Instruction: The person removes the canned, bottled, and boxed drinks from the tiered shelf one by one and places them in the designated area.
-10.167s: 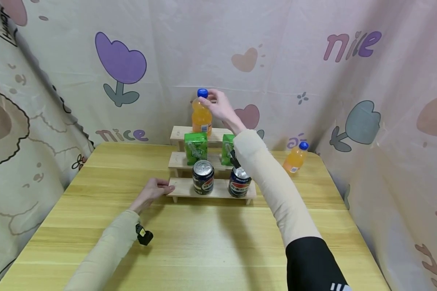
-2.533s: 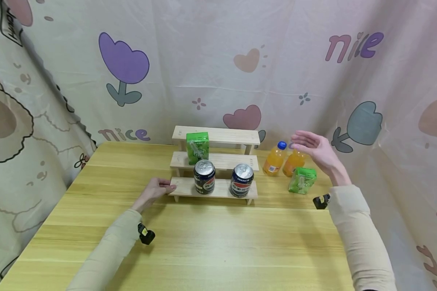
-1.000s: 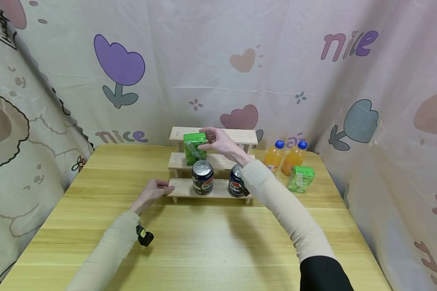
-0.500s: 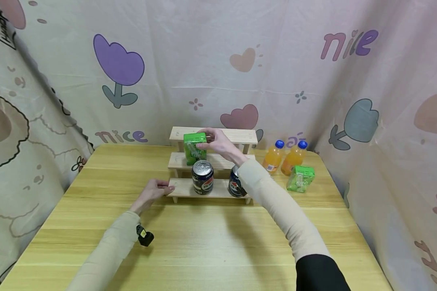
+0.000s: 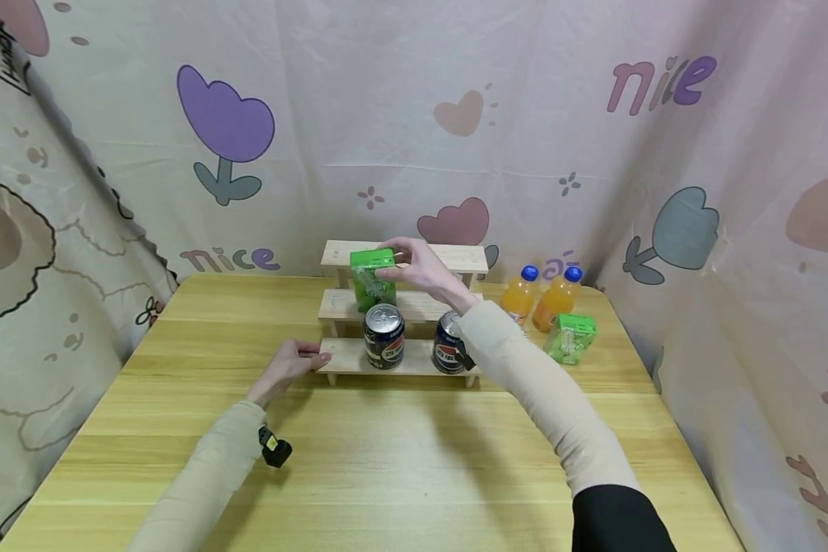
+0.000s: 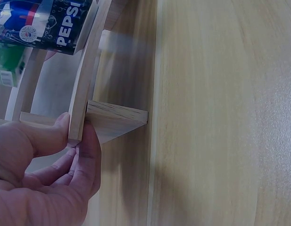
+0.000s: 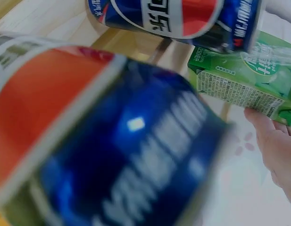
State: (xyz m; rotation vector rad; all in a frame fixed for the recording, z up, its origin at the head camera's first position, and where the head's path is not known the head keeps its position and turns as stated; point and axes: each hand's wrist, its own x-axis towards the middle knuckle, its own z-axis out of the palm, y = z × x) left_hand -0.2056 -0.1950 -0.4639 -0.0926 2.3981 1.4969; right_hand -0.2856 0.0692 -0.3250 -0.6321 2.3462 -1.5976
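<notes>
My right hand (image 5: pixel 424 270) grips a green juice carton (image 5: pixel 371 290) by its sides at the left of the middle tier of a three-tier wooden stand (image 5: pixel 421 307). In the right wrist view the carton (image 6: pixel 6 66) (image 7: pixel 244 77) shows a barcode-like printed panel, with thumb and fingers along its edge. My left hand (image 5: pixel 286 368) pinches the left end of the lowest board; the left wrist view shows the thumb above and fingers beneath the board (image 6: pixel 79 101). Two dark blue Pepsi cans stand on that board, one left (image 5: pixel 384 341) and one right (image 5: pixel 447 349), the latter partly behind my right wrist.
Right of the stand, two orange-drink bottles with blue caps (image 5: pixel 520 295) (image 5: pixel 557 299) stand on the wooden table (image 5: pixel 414 460). A second green carton (image 5: pixel 570 339) sits in front of them. A patterned curtain (image 5: pixel 359 92) hangs behind and at both sides.
An orange bottle and one green carton went from the stand to the table's right side. My right hand came back to the remaining carton and has just shifted it slightly up and right.
</notes>
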